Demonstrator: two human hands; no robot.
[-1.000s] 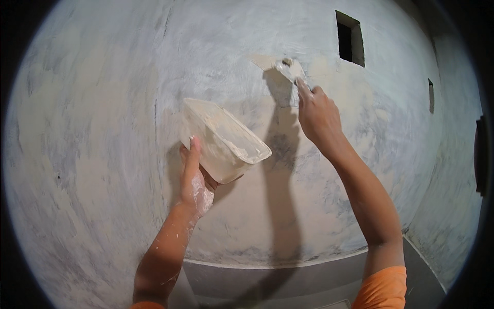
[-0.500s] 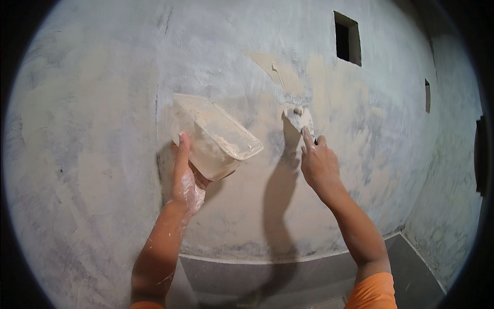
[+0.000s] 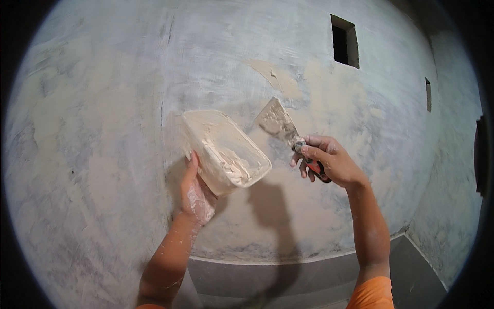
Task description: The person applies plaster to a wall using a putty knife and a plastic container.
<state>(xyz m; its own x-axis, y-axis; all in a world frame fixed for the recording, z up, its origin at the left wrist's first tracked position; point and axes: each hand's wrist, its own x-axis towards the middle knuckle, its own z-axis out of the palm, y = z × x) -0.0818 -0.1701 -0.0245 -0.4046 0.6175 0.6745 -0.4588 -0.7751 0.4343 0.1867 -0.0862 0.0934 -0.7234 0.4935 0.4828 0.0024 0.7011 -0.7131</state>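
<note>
My left hand [image 3: 198, 193] grips a clear plastic tub [image 3: 218, 149] from beneath, with the thumb up its near left side. Beige putty [image 3: 226, 154] coats the tub's walls and lies inside it; the open top is tilted toward me. In my right hand [image 3: 329, 157] is a putty knife [image 3: 280, 123], held by its red and black handle. Its broad blade, smeared with putty, points up and left, apart from the wall and beside the tub's right edge. Beyond the blade, a fresh patch of putty [image 3: 278, 80] sits on the wall. White smears cover my left palm and wrist.
The grey wall [image 3: 103, 129] carries uneven beige patches. A rectangular hole [image 3: 345, 41] opens at upper right, with a smaller slot [image 3: 428, 95] farther right near the corner. Dark grey panelling [image 3: 257, 280] runs along the wall's foot. A dark object [image 3: 481, 154] stands at the right rim.
My right hand has drawn the putty knife off the wall and turned it, so the loaded blade shows. The tub has shifted slightly right and down, tipping to show more of its inside.
</note>
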